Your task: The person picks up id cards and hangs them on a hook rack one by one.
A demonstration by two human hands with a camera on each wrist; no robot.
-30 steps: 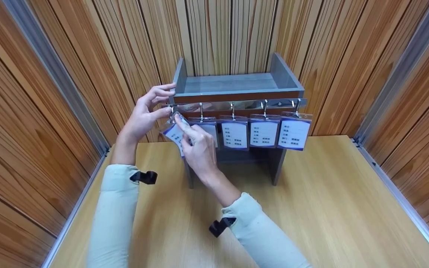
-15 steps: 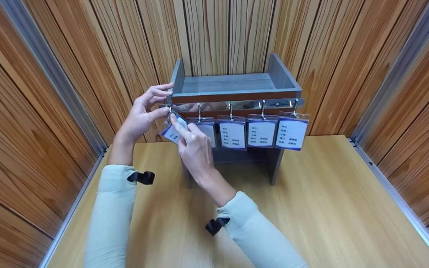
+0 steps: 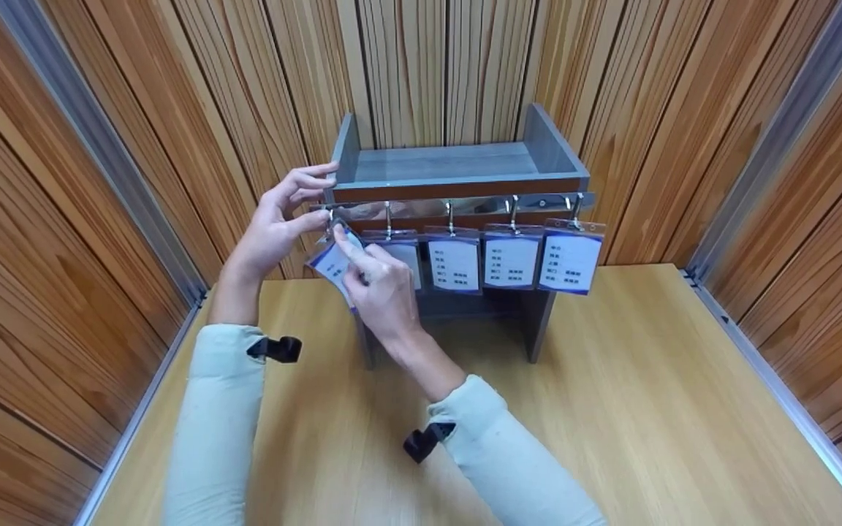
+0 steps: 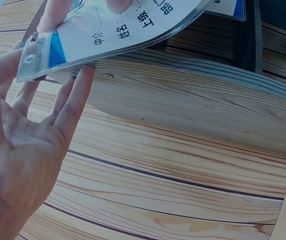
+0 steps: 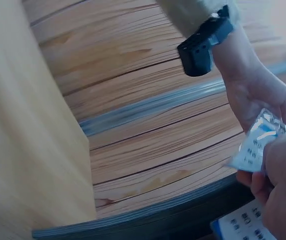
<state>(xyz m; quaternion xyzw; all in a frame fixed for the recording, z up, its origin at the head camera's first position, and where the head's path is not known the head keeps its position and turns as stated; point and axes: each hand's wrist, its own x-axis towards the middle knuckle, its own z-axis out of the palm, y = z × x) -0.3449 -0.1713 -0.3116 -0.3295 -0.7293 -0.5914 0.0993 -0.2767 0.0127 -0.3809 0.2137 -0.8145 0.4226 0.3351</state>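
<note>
A clear ID badge holder (image 3: pixel 332 267) with a white and blue card hangs tilted at the left end of a metal hook rail (image 3: pixel 428 210). My right hand (image 3: pixel 384 288) grips this badge from the front, index finger extended along its top, and the sleeve bends in the left wrist view. My left hand (image 3: pixel 275 219) rests fingertips on the left side of the grey shelf (image 3: pixel 457 162), its thumb at the leftmost hook. In the left wrist view the fingers of the left hand (image 4: pixel 37 125) spread behind the badge. The badge's top edge is partly hidden by the right fingers.
Several more badges, such as the rightmost badge (image 3: pixel 571 259), hang from hooks along the rail. The shelf stands on a wooden table (image 3: pixel 626 394) against wood-panelled walls (image 3: pixel 684 131). A black wrist camera (image 3: pixel 425 442) sits on each sleeve.
Both hands keep nearly the same places. The held badge bent up half a second ago, hiding its lower corner, which shows again now. The whole head view has shifted slightly.
</note>
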